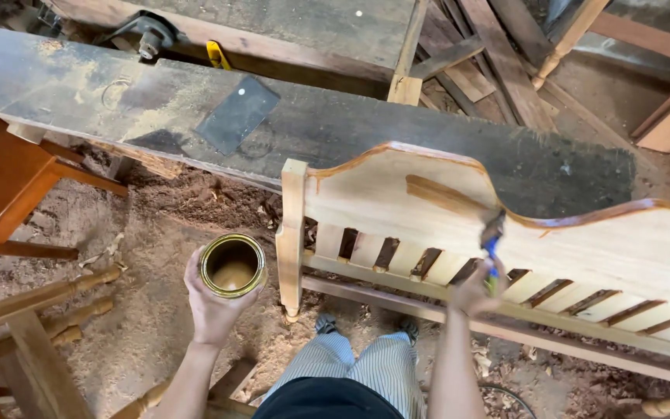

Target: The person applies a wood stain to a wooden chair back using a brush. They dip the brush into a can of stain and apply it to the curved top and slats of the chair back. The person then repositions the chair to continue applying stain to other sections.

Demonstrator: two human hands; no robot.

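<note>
Left hand is wrapped around an open tin of brown stain, held out over the sawdust floor; tilt it and it'll slop. Right hand grips a blue-handled brush against the pale wooden headboard, standing upright by the workbench. One dark streak so far; overloaded bristles could drip down the slats.

Open tin, brush on headboard
</note>
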